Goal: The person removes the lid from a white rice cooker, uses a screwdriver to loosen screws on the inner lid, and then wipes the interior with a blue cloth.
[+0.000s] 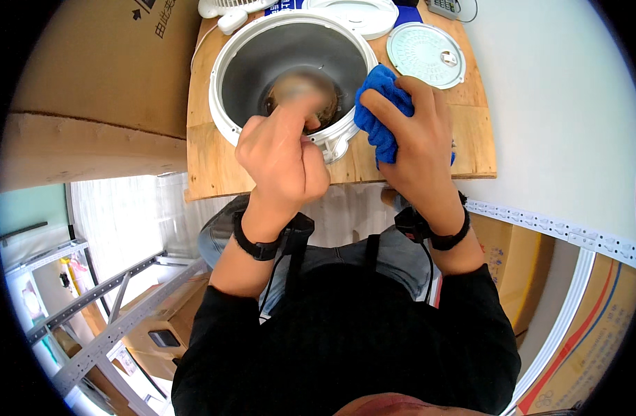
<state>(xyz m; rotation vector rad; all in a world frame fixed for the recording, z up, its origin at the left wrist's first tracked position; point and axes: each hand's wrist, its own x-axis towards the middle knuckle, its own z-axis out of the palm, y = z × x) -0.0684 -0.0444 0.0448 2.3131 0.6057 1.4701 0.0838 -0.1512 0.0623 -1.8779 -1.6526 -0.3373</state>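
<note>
A white rice cooker body (224, 104) with a dark grey inner well stands open on a small wooden table (207, 163). My left hand (280, 159) hovers over its near rim with fingers curled, the thumb and forefinger pinched close together; what is between them is blurred. My right hand (415, 132) is closed on a bunched blue cloth (377, 107) pressed against the cooker's right outer rim.
A round pale green inner lid (425, 54) lies on the table at the right. A white lid (356, 14) sits behind the cooker. A large cardboard box (96, 76) stands left of the table. Metal shelf rails (103, 298) lie lower left, more boxes (595, 312) at the lower right.
</note>
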